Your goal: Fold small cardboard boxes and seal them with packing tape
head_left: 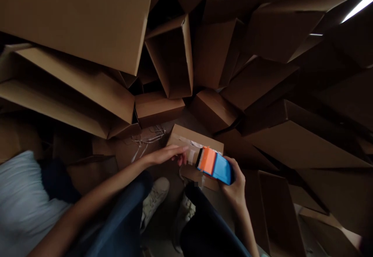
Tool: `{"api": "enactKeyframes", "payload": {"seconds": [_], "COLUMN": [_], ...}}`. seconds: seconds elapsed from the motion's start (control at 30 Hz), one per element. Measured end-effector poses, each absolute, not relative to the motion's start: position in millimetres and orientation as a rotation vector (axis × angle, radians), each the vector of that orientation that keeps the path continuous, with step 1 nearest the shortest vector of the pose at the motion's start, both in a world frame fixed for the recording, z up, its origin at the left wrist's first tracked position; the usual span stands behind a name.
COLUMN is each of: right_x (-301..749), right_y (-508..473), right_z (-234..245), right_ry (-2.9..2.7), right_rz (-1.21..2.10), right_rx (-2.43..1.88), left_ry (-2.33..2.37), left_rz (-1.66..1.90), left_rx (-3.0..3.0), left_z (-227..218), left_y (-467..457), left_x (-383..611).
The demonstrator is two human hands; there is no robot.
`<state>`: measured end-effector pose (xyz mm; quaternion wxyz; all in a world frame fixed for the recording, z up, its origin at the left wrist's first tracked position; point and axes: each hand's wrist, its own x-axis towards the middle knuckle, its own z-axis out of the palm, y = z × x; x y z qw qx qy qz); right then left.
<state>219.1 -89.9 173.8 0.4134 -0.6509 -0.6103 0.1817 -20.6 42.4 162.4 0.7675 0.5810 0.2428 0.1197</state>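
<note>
In the head view a cardboard box (177, 132) sits on the floor between and beyond my shoes, with whitish tape along its top. My right hand (235, 181) is wrapped round an orange and blue tape dispenser (220, 167), whose dark front edge lies over the top of the box. At the box's left side is my left hand (174, 154). Its index finger reaches out over the tape and its other fingers bend down, apart from it, with nothing visible in them. The dispenser covers the right part of the box top.
Cardboard boxes surround me, among them a large one (72, 20) at upper left, an upright open one (177, 61) ahead and a long one (303, 144) at right. Loose strips (148, 138) lie on the floor. My shoes (155, 198) are close to the box.
</note>
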Motion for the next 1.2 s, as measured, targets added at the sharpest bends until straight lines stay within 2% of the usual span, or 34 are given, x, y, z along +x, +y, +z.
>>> {"api": "enactKeyframes", "payload": {"seconds": [0.33,0.63,1.03,1.2], "right_x": [211,207,211,230], "right_y": [-83,-85,-76,-84], "right_z": [168,162,188,191], "right_ry": [-1.591,-1.626,-1.718,-1.605], "right_rz": [0.506,0.387,0.254,0.213], "right_rx": [-1.566,-1.602,-1.605,-1.688], "left_ry": [0.648,0.735,0.786,0.960], "left_rz": [0.387,0.437,0.440,0.571], "left_rx": [0.993,1.063,1.168,1.226], "left_z": [156,145,179,193], "left_y": [17,21,48,77], "left_x": [-4,-6,-9,-54]}}
